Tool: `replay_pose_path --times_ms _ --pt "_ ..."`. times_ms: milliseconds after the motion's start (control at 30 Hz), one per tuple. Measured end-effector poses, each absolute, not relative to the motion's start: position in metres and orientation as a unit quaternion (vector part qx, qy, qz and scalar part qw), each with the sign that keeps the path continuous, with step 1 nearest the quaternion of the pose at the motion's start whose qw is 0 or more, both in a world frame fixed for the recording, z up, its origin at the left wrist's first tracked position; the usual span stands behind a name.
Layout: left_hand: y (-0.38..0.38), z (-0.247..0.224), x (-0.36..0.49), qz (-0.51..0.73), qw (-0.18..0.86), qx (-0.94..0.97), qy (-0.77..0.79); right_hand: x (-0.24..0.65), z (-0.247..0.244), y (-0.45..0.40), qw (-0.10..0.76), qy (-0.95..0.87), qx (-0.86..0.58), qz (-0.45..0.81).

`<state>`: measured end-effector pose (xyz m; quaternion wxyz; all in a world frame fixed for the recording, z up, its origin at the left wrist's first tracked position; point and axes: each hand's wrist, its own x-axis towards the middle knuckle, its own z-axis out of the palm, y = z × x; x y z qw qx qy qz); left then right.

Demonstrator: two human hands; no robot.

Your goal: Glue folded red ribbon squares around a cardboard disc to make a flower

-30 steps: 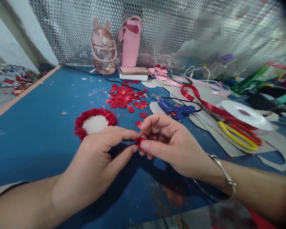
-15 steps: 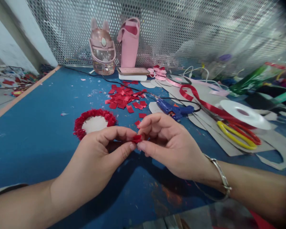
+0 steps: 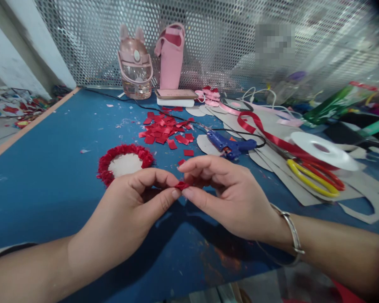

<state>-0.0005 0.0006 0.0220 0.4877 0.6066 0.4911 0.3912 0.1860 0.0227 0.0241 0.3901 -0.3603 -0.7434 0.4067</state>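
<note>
Between the fingertips of both hands is a small folded piece of red ribbon (image 3: 182,185). My left hand (image 3: 139,202) pinches its left end between thumb and forefinger. On the other side, the thumb and fingers of my right hand (image 3: 224,193) close on its right end. Just behind my left hand lies a white disc (image 3: 125,165) ringed with ruffled red ribbon (image 3: 105,162), its near edge partly hidden. Beyond my hands, a loose pile of cut red ribbon squares (image 3: 162,128) is spread on the blue table (image 3: 50,168).
A blue glue gun (image 3: 229,145) with a black cord lies behind my right hand. To the right are scissors (image 3: 312,179), a white spool (image 3: 324,149), red ribbon (image 3: 274,141) and grey card sheets. A bottle (image 3: 135,67), a pink holder (image 3: 171,59) and a phone (image 3: 176,94) stand at the back.
The red ribbon piece is folded more tightly between my fingertips. My right forefinger has lowered slightly; my left hand stays almost in place.
</note>
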Motion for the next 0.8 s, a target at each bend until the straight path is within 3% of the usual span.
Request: replay_pose_path --times_ms 467,633,700,800 --pt "0.000 0.019 0.000 0.361 0.468 0.643 0.487 0.185 0.028 0.026 0.375 -0.766 -0.360 0.378" --pt "0.017 0.033 -0.016 0.381 0.373 0.642 0.550 0.223 0.049 0.060 0.376 -0.804 -0.349 0.300" --pt "0.036 0.040 -0.034 0.358 0.292 0.643 0.611 0.258 0.059 0.086 0.323 -0.826 -0.423 0.188" --pt "0.067 0.043 -0.067 0.302 0.117 0.668 0.670 0.309 0.061 0.123 0.073 -0.840 -0.537 0.012"
